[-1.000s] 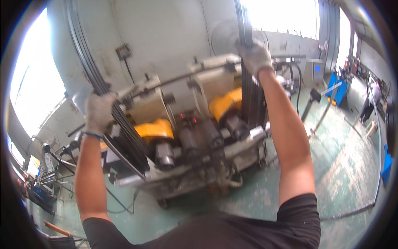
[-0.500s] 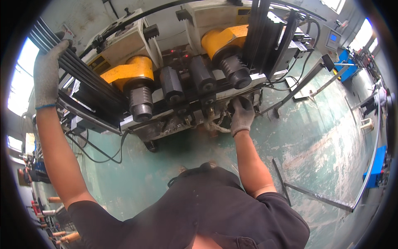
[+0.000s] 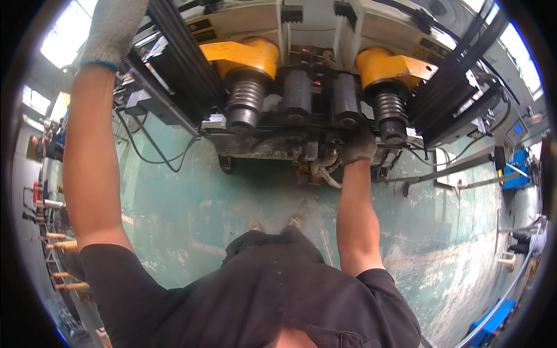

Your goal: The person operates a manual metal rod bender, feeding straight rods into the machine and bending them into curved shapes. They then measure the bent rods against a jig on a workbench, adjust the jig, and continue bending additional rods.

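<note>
In a grey work glove, my left hand (image 3: 116, 29) is raised at the upper left, beside a bundle of long black bars (image 3: 188, 55). Its fingers run out at the picture's top edge, so their grip is hidden. My right hand (image 3: 358, 148), also gloved, reaches in at the machine's front, just under the right dark angular block (image 3: 346, 95); shadow hides its fingertips. Left of that block stands a matching dark block (image 3: 297, 93). Flanking the pair are a ribbed steel spindle (image 3: 243, 101) and another ribbed spindle (image 3: 390, 110), each below a yellow arm (image 3: 258, 55).
A pale hose (image 3: 320, 169) hangs below the machine front, near my right wrist. Black cables (image 3: 154, 158) loop down at the left. More black bars (image 3: 458, 58) slant across the right side. A metal arm (image 3: 452, 171) juts out at right over the worn green floor (image 3: 232, 203).
The view has shifted, and the machine now sits further right. My left hand is higher in the picture, its fingers now cut off. My right hand has moved in closer under the right dark block.
</note>
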Available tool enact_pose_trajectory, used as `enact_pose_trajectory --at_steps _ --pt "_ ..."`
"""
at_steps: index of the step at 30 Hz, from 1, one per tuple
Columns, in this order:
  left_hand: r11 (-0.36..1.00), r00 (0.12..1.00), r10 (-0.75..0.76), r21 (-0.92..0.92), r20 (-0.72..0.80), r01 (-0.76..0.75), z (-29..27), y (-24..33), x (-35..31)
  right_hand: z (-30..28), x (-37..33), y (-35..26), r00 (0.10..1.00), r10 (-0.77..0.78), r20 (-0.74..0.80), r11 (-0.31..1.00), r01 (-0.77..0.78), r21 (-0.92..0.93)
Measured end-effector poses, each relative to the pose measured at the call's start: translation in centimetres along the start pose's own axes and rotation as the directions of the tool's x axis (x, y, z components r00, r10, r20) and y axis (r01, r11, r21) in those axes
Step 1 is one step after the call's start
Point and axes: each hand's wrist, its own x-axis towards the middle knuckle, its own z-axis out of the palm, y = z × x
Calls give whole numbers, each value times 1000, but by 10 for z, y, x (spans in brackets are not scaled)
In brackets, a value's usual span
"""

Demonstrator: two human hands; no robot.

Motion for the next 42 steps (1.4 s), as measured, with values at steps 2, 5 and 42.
enact_pose_trajectory --at_steps 2,5,42 --pt "999 998 7 -34 -65 -9 -8 15 -18 -13 -5 0 990 -113 84 979 126 -159" --pt "994 979 58 99 -196 -39 -13 50 -68 -52 -34 8 996 -89 33 995 90 -46" --pt "700 -34 -145 -127 -989 703 -823 -105 -741 217 -759 643 164 358 919 836 383 -394"
